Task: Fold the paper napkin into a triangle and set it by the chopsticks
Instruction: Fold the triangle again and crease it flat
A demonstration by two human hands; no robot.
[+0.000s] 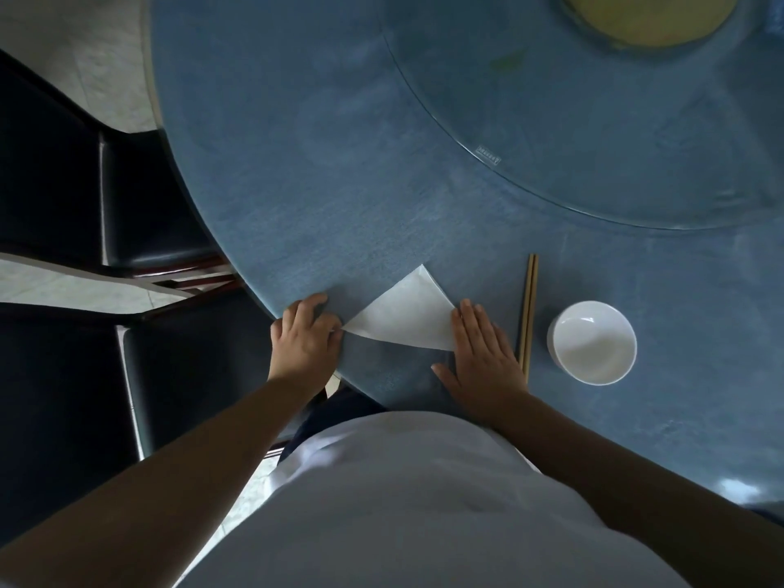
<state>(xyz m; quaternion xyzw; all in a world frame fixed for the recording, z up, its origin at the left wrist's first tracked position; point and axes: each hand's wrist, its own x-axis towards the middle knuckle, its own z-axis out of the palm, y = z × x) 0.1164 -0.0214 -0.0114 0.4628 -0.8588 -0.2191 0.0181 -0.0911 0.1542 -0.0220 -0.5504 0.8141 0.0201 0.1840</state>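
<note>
A white paper napkin (405, 316) lies on the blue table as a folded triangle, its tip pointing away from me. My left hand (306, 337) pinches the napkin's left corner at the table edge. My right hand (481, 358) lies flat with fingers spread, its fingertips pressing the napkin's right corner. A pair of wooden chopsticks (528, 316) lies just right of my right hand, running away from me.
A white bowl (593, 342) stands right of the chopsticks. A glass turntable (594, 142) covers the far right of the round blue table (318, 184), with a yellowish dish (645, 19) at its centre. Two dark chairs (63, 184) stand on the left.
</note>
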